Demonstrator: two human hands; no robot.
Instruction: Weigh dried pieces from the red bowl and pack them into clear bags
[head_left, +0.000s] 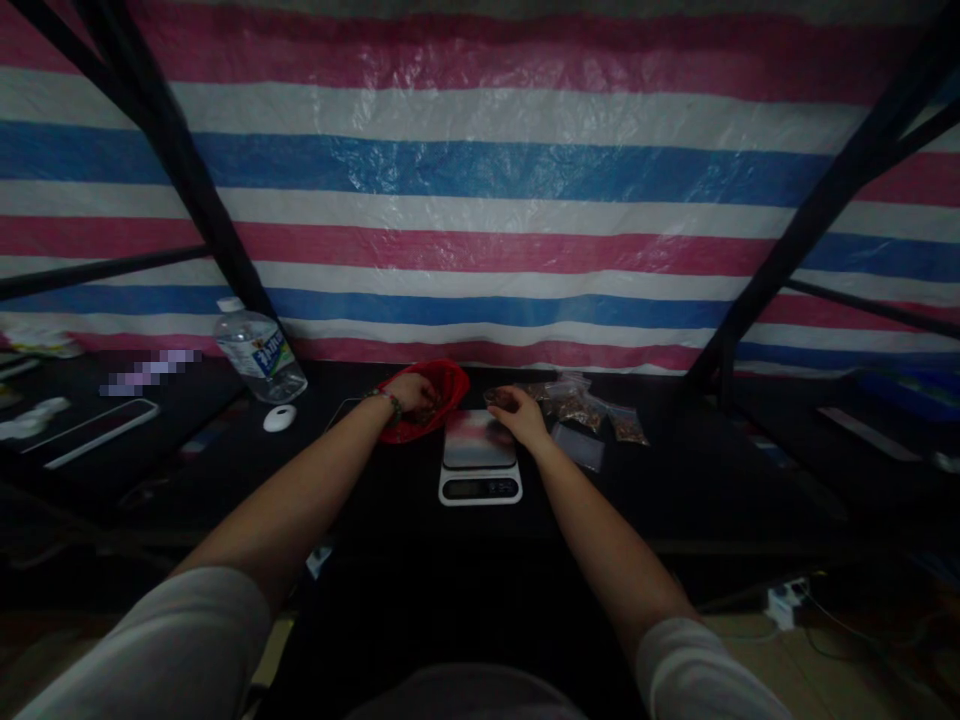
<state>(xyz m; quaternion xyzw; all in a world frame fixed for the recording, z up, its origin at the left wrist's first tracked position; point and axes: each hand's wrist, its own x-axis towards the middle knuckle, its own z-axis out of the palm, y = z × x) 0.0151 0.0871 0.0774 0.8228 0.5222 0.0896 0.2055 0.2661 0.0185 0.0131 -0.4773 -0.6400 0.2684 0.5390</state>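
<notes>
My left hand (412, 392), a beaded bracelet at its wrist, reaches into a red container (450, 380) on the dark table. Its fingers are curled down among dark brownish bits, and what they hold is too dim to make out. Just behind a white digital scale (480, 488) with a bare metal top, my right hand (519, 412) grips a small clear plastic bag (496, 397) with something brown in it. Several zip bags of brown bits (628, 425) lie to the right of this hand. A flat clear bag (579, 447) rests beside the scale.
A large clear bottle (262, 355) stands at the left, with a white mouse (280, 418) in front of it. Dark metal posts (202, 200) frame both sides. A striped plastic sheet (480, 170) hangs behind. Below right is a white power plug (785, 600).
</notes>
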